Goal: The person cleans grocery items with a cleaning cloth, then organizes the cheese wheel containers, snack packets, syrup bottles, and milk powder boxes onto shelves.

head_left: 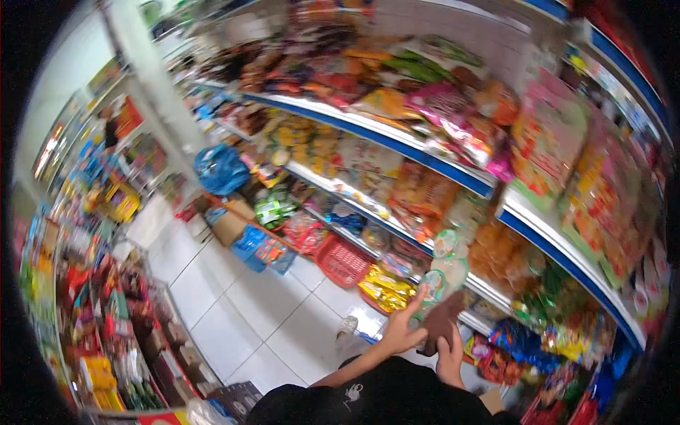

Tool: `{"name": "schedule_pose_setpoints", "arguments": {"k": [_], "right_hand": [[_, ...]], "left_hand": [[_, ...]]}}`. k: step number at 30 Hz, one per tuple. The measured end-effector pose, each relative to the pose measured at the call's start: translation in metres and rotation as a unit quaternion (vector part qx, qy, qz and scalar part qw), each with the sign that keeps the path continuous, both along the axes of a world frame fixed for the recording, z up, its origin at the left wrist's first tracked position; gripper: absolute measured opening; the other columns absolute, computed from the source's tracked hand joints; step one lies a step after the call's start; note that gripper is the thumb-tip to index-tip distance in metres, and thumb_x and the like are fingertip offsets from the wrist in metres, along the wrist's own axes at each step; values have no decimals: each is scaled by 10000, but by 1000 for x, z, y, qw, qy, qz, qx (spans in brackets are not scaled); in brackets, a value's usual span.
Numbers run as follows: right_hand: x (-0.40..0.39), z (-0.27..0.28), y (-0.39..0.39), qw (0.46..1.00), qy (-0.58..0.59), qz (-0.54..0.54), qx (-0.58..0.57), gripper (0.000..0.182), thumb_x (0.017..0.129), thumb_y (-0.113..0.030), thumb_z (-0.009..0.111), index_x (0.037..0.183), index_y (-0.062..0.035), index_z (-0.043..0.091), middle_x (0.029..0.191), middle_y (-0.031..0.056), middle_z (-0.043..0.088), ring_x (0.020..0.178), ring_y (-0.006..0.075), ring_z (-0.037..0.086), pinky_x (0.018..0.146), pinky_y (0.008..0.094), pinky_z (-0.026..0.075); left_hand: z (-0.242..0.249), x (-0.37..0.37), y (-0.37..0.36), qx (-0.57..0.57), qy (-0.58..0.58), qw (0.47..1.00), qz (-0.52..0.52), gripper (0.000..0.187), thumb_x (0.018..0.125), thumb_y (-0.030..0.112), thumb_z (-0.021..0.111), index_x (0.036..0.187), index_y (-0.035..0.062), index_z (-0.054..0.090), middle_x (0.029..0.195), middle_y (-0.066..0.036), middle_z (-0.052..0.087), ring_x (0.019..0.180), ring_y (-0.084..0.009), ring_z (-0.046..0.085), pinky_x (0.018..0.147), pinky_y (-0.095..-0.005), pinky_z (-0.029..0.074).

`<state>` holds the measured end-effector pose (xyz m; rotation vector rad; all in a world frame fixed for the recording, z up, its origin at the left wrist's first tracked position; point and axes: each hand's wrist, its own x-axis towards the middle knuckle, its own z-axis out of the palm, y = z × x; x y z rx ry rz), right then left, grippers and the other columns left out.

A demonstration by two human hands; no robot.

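Observation:
A brown cloth (443, 323) hangs bunched between my two hands, at the lower right of the head view. My right hand (450, 358) is closed on its lower edge. My left hand (404, 331) is at the cloth's left side, with the index finger stretched up against a clear pack with green-and-white round labels (446, 273). Whether the left fingers also grip the cloth is not clear. The pack stands upright just above the cloth, in front of the lower shelf.
Shelves (425, 152) of bagged goods run along the right. Below them stand a red basket (341, 261), gold packets (386, 287) and a cardboard box (230, 223) on the white tiled floor (262, 304). More stocked racks (113, 312) line the left.

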<state>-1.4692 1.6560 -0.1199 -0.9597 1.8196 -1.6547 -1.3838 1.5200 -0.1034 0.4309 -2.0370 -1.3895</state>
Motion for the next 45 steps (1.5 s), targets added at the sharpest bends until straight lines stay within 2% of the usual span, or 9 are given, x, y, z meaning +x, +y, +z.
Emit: {"name": "schedule_pose_setpoints", "arguments": {"k": [9,12,21,26,32,33,38,41,45], "right_hand": [[-79,5,-71,984,-37,-115,-129,548,917,-288,392,1366,-29,213,1428,125,183,1319,261,155,1064,379,109],[-77,48,-101,946,210,-241,-55,502,919,-238,394,1349,-17,263,1403,140,254,1303,249,213,1061,360,133],[18,38,-86,966,171,179,-74,438,833,-93,478,1239,38,377,1332,199,357,1256,336,303,1043,399,200],[47,28,-85,922,179,343,-18,637,859,-170,483,1335,75,139,1397,253,159,1305,321,186,1063,406,110],[36,22,-181,974,-66,217,23,611,878,-322,467,1323,39,255,1332,175,348,1231,276,332,1021,340,243],[37,34,-195,932,-293,209,-38,582,857,-354,484,1288,9,336,1260,144,433,1164,243,407,978,332,299],[26,53,-204,843,-451,291,-40,582,863,-457,431,1274,-47,389,1233,78,474,1091,203,464,941,344,353],[42,8,-181,874,-425,237,1,596,876,-435,444,1261,13,365,1231,134,460,1093,223,480,942,330,360],[75,-5,-115,942,-62,322,77,722,879,-360,449,1338,82,110,1385,217,187,1315,278,113,1069,352,71]], "left_hand": [[23,33,25,4,-45,997,-65,865,656,131,602,1394,82,153,1155,-217,527,1021,-340,545,875,-346,429],[25,44,33,54,-53,996,-43,883,656,140,614,1401,109,140,1131,-205,549,1005,-335,559,875,-335,426],[16,84,20,4,-47,973,225,818,649,105,625,1371,78,243,1083,-204,578,980,-292,587,824,-311,447],[-5,95,19,139,3,908,395,834,634,68,620,1376,83,239,1156,-187,542,925,-180,578,812,-298,445],[-2,107,31,103,-31,942,318,851,643,45,616,1386,84,203,1218,-204,493,1076,-243,521,895,-297,393],[4,108,34,84,-38,951,296,848,645,46,618,1385,81,205,1235,-205,480,1106,-251,505,910,-296,382],[23,117,30,105,-27,966,234,868,621,34,618,1380,45,198,1316,-193,401,1198,-209,405,973,-294,317],[3,123,22,89,42,953,287,862,615,26,596,1378,30,195,1318,-190,397,1200,-216,399,975,-295,314],[17,135,10,122,107,921,355,834,617,29,553,1375,26,207,1252,-178,465,1115,-209,462,937,-296,356]]}}
